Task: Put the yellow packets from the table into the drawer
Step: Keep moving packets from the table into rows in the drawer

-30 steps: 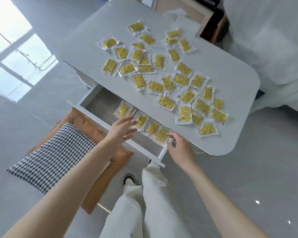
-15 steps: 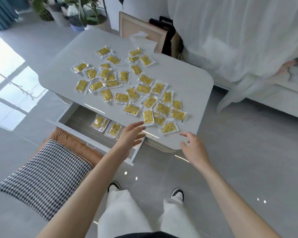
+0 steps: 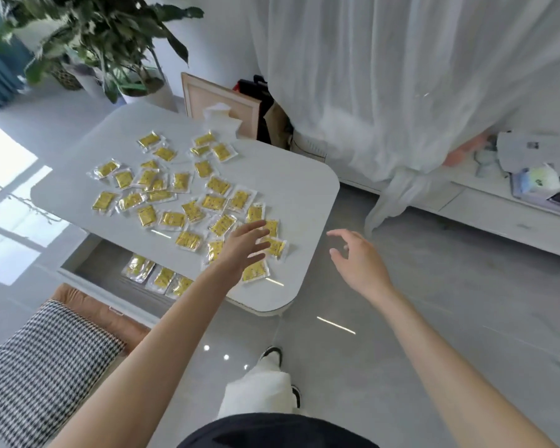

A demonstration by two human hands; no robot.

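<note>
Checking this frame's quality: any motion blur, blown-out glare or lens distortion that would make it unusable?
Head view: the plant and curtain smear with motion blur. Head view: the sunlit floor at left is blown out, with thin glare streaks on the table. Head view: wide-angle bending toward the edges, yet the yellow packets stay legible.

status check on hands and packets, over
Left hand open, over near-corner yellow packets. Right hand open, empty, off table edge. Drawer open, few packets inside. Nothing blocking.

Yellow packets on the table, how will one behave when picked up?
Probably light and floppy: each yellow packet looks flat and thin with clear film edges. Likely slippery, since film and table both look glossy.
</note>
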